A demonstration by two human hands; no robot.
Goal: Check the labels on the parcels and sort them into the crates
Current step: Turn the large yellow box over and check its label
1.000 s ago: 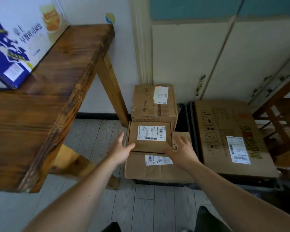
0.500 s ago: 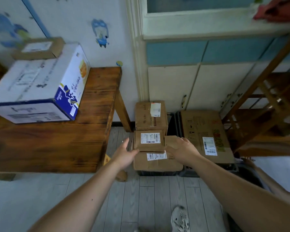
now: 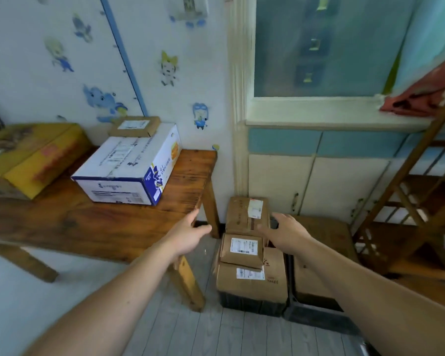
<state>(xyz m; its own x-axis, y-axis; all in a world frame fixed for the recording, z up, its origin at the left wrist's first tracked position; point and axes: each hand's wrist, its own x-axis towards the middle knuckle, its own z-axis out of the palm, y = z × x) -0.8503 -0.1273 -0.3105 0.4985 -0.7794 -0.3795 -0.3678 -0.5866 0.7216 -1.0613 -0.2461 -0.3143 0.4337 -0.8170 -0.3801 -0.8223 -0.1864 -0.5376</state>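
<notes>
Three brown labelled parcels are stacked in a dark crate on the floor: a small one on top of a larger one, with a taller one behind. A big flat brown parcel covers the crate to the right. My left hand hovers open in the air left of the stack, by the table corner. My right hand is open above the stack's right side, holding nothing. On the wooden table stand a white and blue box with a small brown parcel on it, and a yellow box.
A table leg stands close to the left of the crate. White cupboard doors are behind the crates, under a window sill. A wooden frame leans at the right. Grey plank floor lies in front.
Both hands have lifted off the small top parcel, which stays on the stack. My view has risen and pulled back, showing the table and its boxes.
</notes>
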